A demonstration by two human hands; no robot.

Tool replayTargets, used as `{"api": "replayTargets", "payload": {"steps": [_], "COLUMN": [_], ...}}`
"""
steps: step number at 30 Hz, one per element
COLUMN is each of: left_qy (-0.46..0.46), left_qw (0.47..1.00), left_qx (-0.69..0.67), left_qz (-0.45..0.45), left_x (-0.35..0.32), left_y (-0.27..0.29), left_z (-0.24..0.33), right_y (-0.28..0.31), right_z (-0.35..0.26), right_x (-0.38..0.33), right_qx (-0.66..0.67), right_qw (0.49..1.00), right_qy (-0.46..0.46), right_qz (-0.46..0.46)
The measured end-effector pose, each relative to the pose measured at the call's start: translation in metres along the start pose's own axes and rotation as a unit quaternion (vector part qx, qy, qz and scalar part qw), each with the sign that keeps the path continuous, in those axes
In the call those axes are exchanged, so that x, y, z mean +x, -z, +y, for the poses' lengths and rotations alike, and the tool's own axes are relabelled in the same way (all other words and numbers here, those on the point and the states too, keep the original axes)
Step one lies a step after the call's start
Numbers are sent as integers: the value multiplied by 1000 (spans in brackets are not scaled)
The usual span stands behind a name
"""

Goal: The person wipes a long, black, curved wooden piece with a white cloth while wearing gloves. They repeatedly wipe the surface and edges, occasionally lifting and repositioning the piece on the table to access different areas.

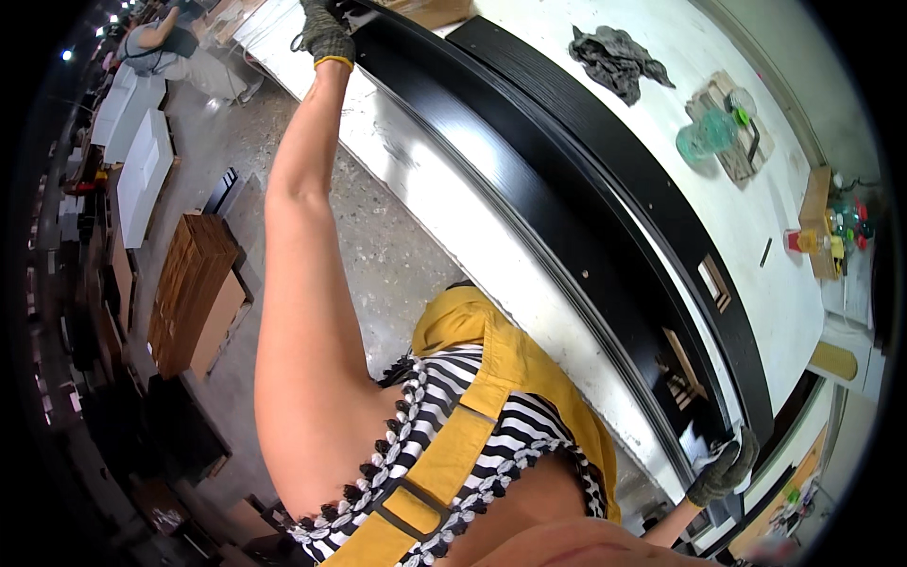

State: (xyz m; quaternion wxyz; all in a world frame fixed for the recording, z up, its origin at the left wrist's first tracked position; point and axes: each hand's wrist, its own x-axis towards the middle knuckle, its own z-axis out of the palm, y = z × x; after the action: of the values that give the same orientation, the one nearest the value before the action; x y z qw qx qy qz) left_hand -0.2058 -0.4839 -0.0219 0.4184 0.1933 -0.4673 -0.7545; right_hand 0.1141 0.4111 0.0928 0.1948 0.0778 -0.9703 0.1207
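A long black panel (567, 180) lies along the near edge of a white workbench (746, 217). My left hand (324, 33), in a dark knit glove with a yellow cuff, grips the panel's far end at the top of the view. My right hand (723, 468), also gloved, grips the panel's other end at the lower right. Both arms are stretched wide apart. A second black panel (680, 227) lies beside the first, farther onto the bench.
On the bench lie a dark crumpled rag (619, 59), a green glass jar (709, 137) on a small wooden pallet, and bottles (836, 231) at the right. On the concrete floor to the left stand a brown wooden stack (194, 288) and white boards (142, 170).
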Motion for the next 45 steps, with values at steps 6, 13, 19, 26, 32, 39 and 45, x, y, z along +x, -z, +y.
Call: {"api": "replayTargets", "payload": {"steps": [6,13,19,26,32,39,45], "left_qy": [-98,-54,-126,-309,-334,-363,-380], "left_qw": [978,998,956,915,848,675,724], "left_qx": [159,31,263,244,406,640,561], "left_qz": [91,0,-40,-84,-70,-53,-132], "left_x": [0,23,-28,-19,-19,17,25], "left_y": [-25,-18,-21,-10,8,31,51], "left_z": [25,-2,17,-9,-3,-11,-3], "right_y": [-1,8,4,-41,-176,-311,-300], "right_z": [2,-4,-41,-91,-89,-58,-48], "right_x": [-2,-6,48,240,409,446,448], "right_qx": [27,13,236,132,172,11,50], "right_qw": [1000,1000,918,980,982,975,982], "right_qy": [-6,17,-318,4,52,199,179], "right_qz": [2,-8,20,-149,56,98,12]}}
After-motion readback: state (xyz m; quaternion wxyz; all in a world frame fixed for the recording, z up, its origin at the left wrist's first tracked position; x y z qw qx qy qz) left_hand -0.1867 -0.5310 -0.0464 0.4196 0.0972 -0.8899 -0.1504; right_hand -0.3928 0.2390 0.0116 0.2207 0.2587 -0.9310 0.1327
